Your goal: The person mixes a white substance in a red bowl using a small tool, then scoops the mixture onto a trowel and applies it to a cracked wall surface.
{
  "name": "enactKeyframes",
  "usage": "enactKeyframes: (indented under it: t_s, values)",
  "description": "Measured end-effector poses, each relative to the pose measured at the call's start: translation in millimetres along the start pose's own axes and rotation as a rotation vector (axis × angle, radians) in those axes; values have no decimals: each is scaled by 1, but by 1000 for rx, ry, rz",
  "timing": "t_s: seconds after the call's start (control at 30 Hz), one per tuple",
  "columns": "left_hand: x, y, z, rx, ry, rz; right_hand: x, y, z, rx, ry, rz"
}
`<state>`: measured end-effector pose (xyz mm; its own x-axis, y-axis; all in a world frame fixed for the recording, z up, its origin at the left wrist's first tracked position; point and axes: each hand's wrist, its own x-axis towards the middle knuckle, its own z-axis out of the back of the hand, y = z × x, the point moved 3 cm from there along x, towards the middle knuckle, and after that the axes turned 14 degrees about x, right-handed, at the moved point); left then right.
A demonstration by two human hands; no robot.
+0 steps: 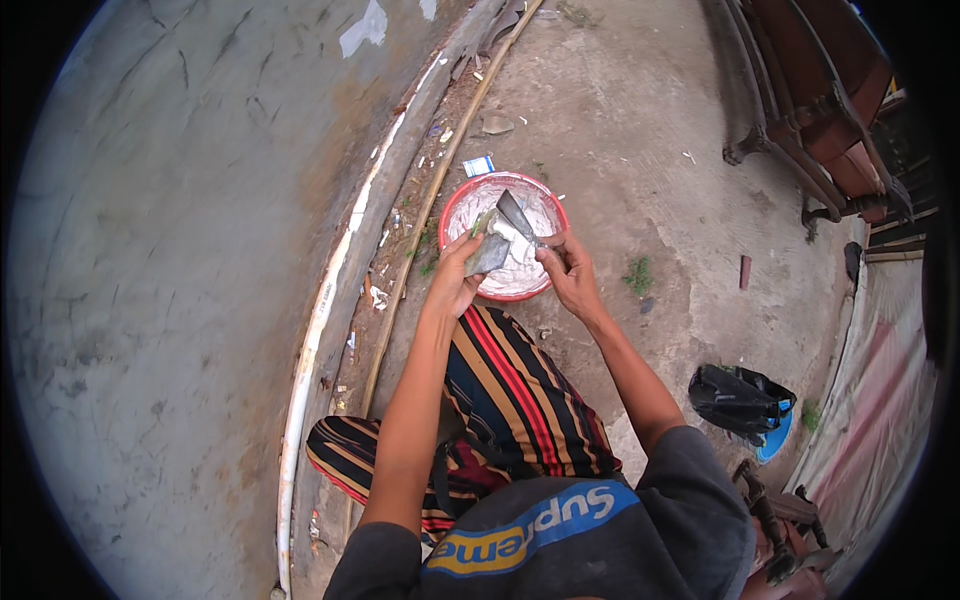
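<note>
A red-rimmed basin (566,222) stands on the ground in front of my knees, with white paste (528,278) inside and smeared up its walls. Over it, my left hand (453,275) grips a flat grey plate (488,256) that carries some of the paste. My right hand (570,275) is closed on a putty knife (516,214). Its dark, wide blade points away from me and to the left, close against the paste on the plate. The knife's handle is mostly hidden by my fingers.
Along the left runs a grey wall (170,260) with a white pipe (322,300) and a long wooden strip (437,185) at its foot. Brown wooden furniture (845,140) stands at the far right. A black plastic bag (735,398) lies right of me. A blue-and-white packet (479,166) lies beyond the basin.
</note>
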<state>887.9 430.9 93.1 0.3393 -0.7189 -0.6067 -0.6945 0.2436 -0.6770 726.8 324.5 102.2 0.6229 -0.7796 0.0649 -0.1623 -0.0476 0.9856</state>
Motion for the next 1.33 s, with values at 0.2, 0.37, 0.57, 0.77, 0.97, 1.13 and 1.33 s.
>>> enactKeyframes:
  t_s: [0.2,0.37,0.57,0.77,0.97,1.13,1.33]
  values:
    - [13,-14,32,403,-129,-312,-36,2,76,-300,17,-240]
    - [3,-38,25,1160,-407,-473,-4,93,57,-831,207,81]
    - [-3,-39,-2,1163,-373,-421,15,115,5,-1134,386,315]
    - [9,-31,-4,1143,-428,-567,21,100,-1,-1195,498,297]
    - [12,-19,6,963,-393,-413,41,76,2,-1281,858,227]
    - [10,-26,51,657,-325,-342,86,71,56,-779,895,-434]
    - [-102,-100,76,163,-394,-172,107,43,64,146,531,-838]
